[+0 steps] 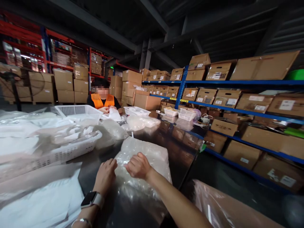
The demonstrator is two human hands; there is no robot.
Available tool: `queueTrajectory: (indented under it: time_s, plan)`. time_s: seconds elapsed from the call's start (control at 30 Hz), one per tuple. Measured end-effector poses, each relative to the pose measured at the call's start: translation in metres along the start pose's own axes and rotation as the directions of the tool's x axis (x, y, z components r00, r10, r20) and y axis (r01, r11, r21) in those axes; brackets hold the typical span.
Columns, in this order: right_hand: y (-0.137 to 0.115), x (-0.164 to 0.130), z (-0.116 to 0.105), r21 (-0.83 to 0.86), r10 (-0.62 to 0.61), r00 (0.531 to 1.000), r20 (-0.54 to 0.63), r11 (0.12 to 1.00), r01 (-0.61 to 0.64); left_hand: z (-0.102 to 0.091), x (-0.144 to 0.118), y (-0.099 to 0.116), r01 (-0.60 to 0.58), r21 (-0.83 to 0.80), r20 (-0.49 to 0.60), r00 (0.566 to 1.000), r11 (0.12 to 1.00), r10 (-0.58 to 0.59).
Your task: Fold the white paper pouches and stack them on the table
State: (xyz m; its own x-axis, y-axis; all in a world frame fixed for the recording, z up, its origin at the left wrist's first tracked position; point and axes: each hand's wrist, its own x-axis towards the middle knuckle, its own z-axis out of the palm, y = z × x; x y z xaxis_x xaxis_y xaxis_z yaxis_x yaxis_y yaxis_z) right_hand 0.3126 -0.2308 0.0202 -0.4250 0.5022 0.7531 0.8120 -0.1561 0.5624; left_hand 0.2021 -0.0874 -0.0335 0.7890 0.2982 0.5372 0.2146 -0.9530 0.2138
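Left hand (105,175): rests palm down on the near edge of the clear plastic bag (144,158); fingers curled loosely against the film, not clamped around it. A smartwatch (91,199) sits on the wrist.
Right hand (138,166): lies on top of the same bag, fingers bent into a loose fist pressing into the plastic; whether it pinches the film cannot be told.
Clear plastic bag: lies flat on the dark table (180,148), directly ahead, under both hands.
White basket (68,147): left of the bag, filled with white packets.
Co-worker (103,101): sits at the far end in an orange vest, hands on white material.
Shelving (237,110): blue racks at right, loaded with cardboard boxes.
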Motion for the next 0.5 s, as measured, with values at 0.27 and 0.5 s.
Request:
queueTrajectory:
  time_s: [0.27,0.5]
  plan:
    - [-0.002,0.01,-0.002,-0.024,0.014,0.995,-0.095,1.0,-0.016,-0.001,0.002,0.004,0.025,-0.025,0.031,0.999,0.999,-0.024]
    - [0.011,-0.028,-0.043,0.163,0.457,0.816,-0.352,0.889,-0.428,-0.006,0.003,-0.005,0.167,-0.071,0.064,0.985,0.983,-0.162]
